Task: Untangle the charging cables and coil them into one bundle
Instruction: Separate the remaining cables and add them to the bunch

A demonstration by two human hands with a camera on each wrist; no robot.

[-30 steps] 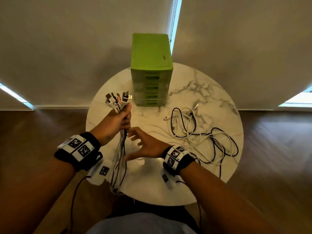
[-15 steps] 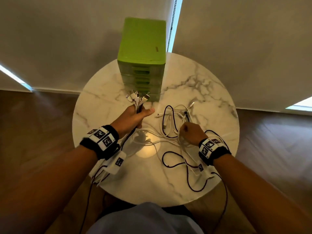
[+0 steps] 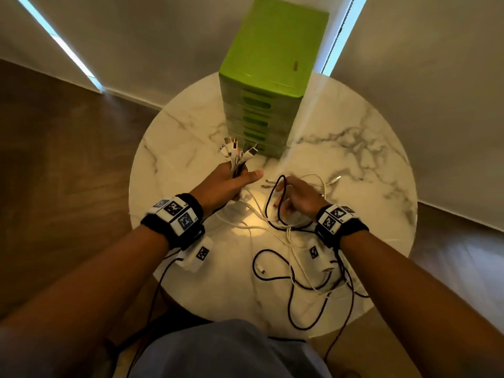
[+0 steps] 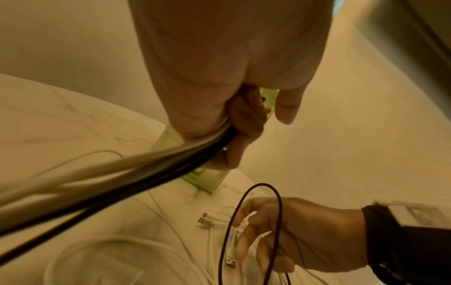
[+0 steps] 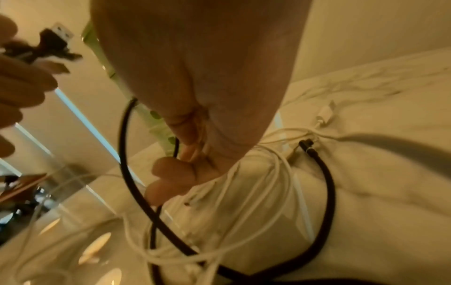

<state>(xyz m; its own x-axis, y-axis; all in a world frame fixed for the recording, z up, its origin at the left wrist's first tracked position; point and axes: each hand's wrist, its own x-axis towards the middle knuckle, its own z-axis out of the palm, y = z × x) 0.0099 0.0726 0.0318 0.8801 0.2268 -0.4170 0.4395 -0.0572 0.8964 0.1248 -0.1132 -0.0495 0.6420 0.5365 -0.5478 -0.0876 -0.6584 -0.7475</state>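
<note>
My left hand [image 3: 227, 185] grips a bundle of black and white charging cables [image 4: 127, 171], fingers wrapped round them. Their plugs [image 3: 237, 154] fan out above the fist, just in front of the green drawer unit. Close to its right, my right hand [image 3: 298, 199] holds a raised loop of black cable [image 3: 274, 197], curled fingers [image 5: 171, 171] also catching white strands. More black and white cables [image 3: 297, 271] lie tangled on the round marble table [image 3: 185, 137], trailing under my right wrist and over the near edge. Loose white plugs [image 4: 207, 221] rest on the table by my right fingertips.
A tall green drawer unit [image 3: 272, 64] stands at the back of the table, right behind the plugs. The table edge curves close to my body. Dark wood floor [image 3: 54, 159] surrounds the table; blinds hang behind it.
My right hand went to the loose cables, closed on them and now lifts a black loop towards my left hand. My left hand kept its grip and lowered the bundle.
</note>
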